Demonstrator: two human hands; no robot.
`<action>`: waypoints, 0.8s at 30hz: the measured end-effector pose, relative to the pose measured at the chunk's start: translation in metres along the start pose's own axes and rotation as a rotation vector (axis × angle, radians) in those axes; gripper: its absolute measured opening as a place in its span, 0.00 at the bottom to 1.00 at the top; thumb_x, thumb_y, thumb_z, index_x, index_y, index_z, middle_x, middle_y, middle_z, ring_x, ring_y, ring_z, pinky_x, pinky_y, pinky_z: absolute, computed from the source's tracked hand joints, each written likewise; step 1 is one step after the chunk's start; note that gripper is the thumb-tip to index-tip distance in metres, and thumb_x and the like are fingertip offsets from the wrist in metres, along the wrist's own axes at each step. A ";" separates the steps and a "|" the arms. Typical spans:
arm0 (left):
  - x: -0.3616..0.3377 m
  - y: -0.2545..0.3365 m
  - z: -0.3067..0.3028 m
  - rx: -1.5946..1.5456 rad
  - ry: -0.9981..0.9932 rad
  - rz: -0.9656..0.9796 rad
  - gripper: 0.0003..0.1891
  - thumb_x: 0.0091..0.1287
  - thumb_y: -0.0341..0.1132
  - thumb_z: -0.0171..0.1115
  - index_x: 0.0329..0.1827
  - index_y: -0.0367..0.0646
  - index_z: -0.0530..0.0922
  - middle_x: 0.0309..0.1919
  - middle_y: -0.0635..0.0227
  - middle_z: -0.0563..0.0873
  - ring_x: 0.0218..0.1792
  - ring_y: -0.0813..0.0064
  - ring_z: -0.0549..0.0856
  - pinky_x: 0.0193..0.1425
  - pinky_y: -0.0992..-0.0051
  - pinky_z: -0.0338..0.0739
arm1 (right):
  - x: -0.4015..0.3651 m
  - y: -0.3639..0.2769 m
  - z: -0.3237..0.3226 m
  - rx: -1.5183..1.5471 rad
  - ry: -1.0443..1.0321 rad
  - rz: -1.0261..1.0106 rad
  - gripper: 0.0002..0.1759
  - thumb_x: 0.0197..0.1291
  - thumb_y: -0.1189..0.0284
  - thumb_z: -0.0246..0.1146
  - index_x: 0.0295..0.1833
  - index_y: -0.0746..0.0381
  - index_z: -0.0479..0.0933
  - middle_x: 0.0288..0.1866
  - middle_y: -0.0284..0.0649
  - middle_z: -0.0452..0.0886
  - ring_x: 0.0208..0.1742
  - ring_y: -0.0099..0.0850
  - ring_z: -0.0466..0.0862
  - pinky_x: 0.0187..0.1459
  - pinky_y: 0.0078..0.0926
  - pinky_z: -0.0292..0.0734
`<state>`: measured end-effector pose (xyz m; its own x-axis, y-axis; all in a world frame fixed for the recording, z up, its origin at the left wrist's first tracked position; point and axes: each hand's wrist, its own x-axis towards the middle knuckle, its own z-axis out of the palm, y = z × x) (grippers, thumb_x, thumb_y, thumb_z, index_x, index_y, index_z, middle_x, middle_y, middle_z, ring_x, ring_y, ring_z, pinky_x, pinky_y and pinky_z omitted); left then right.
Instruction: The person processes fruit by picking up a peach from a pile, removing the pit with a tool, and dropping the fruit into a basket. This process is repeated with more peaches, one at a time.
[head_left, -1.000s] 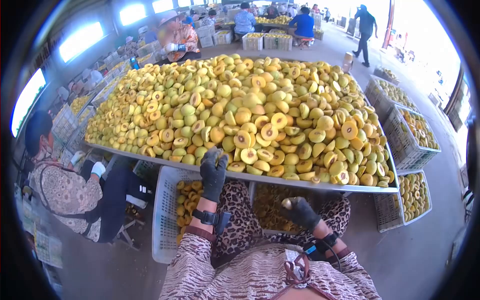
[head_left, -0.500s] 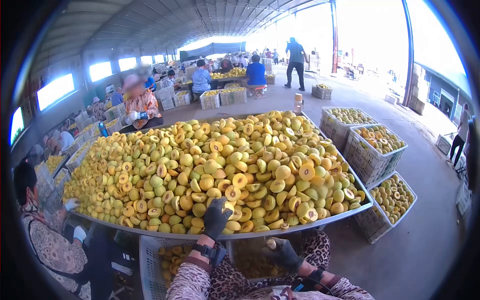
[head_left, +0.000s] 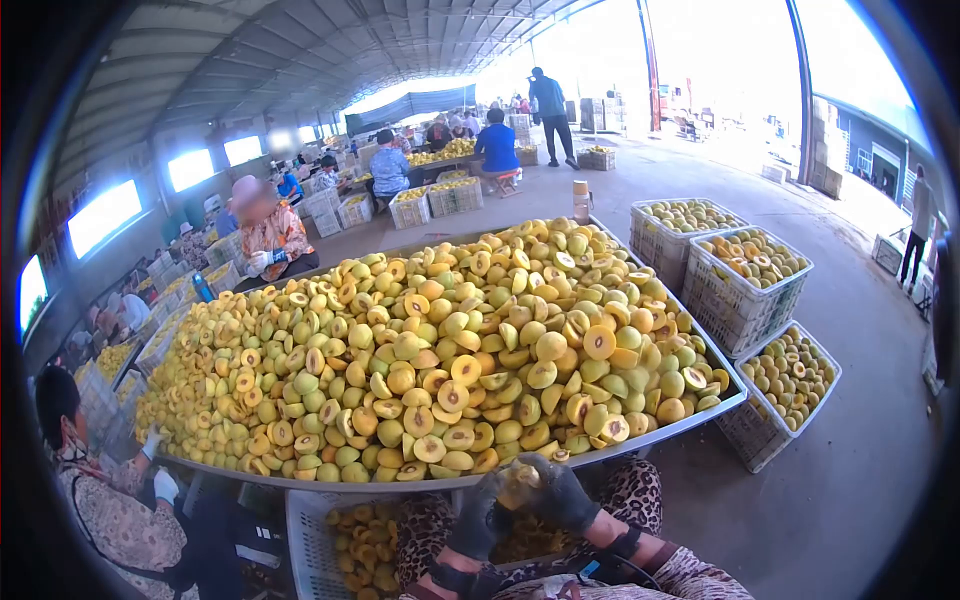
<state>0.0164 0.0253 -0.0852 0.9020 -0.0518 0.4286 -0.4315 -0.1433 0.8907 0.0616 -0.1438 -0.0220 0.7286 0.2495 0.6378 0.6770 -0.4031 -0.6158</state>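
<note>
My left hand [head_left: 482, 520], in a dark glove, has its fingers closed around a halved yellow peach [head_left: 518, 485] above my lap. Against the same fruit presses my right hand [head_left: 562, 496], also gloved and closed; whatever lies inside its grip is hidden. Just beyond both hands is the metal rim of a wide table [head_left: 620, 445], heaped with halved yellow-green peaches [head_left: 400, 375], several showing reddish, pit-marked cut faces. Below the rim, left of my knees, a pale plastic crate [head_left: 305, 535] contains peach pieces [head_left: 362, 550].
Stacked crates of peaches [head_left: 745, 300] stand at the right, beside a tilted crate [head_left: 765, 425]. A bottle [head_left: 581, 202] is at the far table edge. One person [head_left: 120, 500] works at near left, another [head_left: 268, 235] across the table. More people and crates fill the hall behind.
My left hand has come back from the heap to my lap with a peach half, meeting my right hand there. The view has shifted slightly, and the standing person far off has changed stance.
</note>
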 end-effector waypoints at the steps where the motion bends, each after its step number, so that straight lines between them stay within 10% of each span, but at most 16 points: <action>1: -0.005 0.003 0.002 0.178 -0.007 0.113 0.17 0.78 0.30 0.51 0.66 0.34 0.74 0.61 0.58 0.79 0.62 0.70 0.78 0.68 0.71 0.72 | -0.001 0.010 0.000 0.003 -0.117 0.013 0.13 0.61 0.66 0.63 0.50 0.57 0.81 0.31 0.50 0.84 0.31 0.45 0.86 0.32 0.41 0.81; 5: -0.003 0.018 0.008 0.184 0.002 0.146 0.18 0.77 0.29 0.53 0.67 0.33 0.73 0.62 0.58 0.79 0.63 0.70 0.77 0.69 0.71 0.72 | -0.001 0.008 -0.012 0.059 -0.328 0.180 0.17 0.57 0.72 0.67 0.53 0.63 0.80 0.39 0.52 0.86 0.40 0.44 0.89 0.40 0.33 0.84; 7: 0.015 0.034 0.013 -0.503 0.048 -0.272 0.19 0.77 0.30 0.53 0.68 0.32 0.72 0.63 0.59 0.79 0.63 0.71 0.77 0.68 0.72 0.71 | -0.001 0.002 -0.013 0.083 -0.241 0.109 0.16 0.57 0.73 0.67 0.52 0.64 0.80 0.40 0.50 0.87 0.40 0.45 0.89 0.41 0.34 0.84; 9: 0.020 0.081 0.016 -0.601 0.019 -0.232 0.20 0.78 0.33 0.51 0.68 0.33 0.71 0.63 0.60 0.79 0.62 0.71 0.77 0.68 0.73 0.71 | 0.004 -0.010 -0.020 0.074 -0.029 -0.203 0.17 0.61 0.68 0.62 0.54 0.60 0.78 0.35 0.50 0.85 0.31 0.48 0.86 0.32 0.43 0.81; 16: 0.028 0.104 0.024 -0.856 0.107 -0.389 0.23 0.81 0.41 0.48 0.69 0.34 0.70 0.61 0.61 0.79 0.62 0.70 0.78 0.68 0.69 0.72 | 0.004 -0.014 -0.026 0.015 -0.059 -0.197 0.13 0.63 0.67 0.62 0.49 0.61 0.78 0.35 0.49 0.84 0.31 0.50 0.84 0.31 0.44 0.79; 21: 0.037 0.073 0.005 -0.933 0.176 -0.287 0.25 0.80 0.46 0.49 0.69 0.35 0.69 0.59 0.60 0.80 0.59 0.66 0.81 0.65 0.66 0.76 | -0.018 -0.018 -0.023 0.257 -0.242 0.097 0.12 0.65 0.63 0.65 0.39 0.61 0.76 0.28 0.50 0.80 0.29 0.52 0.80 0.32 0.42 0.76; 24: 0.036 0.077 -0.001 -0.893 0.284 -0.247 0.25 0.80 0.47 0.49 0.68 0.36 0.70 0.58 0.58 0.80 0.58 0.65 0.81 0.62 0.62 0.79 | -0.060 0.040 -0.001 0.358 -0.378 0.522 0.11 0.62 0.68 0.67 0.40 0.65 0.77 0.28 0.39 0.78 0.29 0.32 0.74 0.34 0.30 0.74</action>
<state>0.0160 0.0138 -0.0006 0.9821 0.1363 0.1298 -0.1881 0.6916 0.6974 0.0446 -0.1753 -0.0846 0.9074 0.4163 0.0568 0.1771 -0.2564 -0.9502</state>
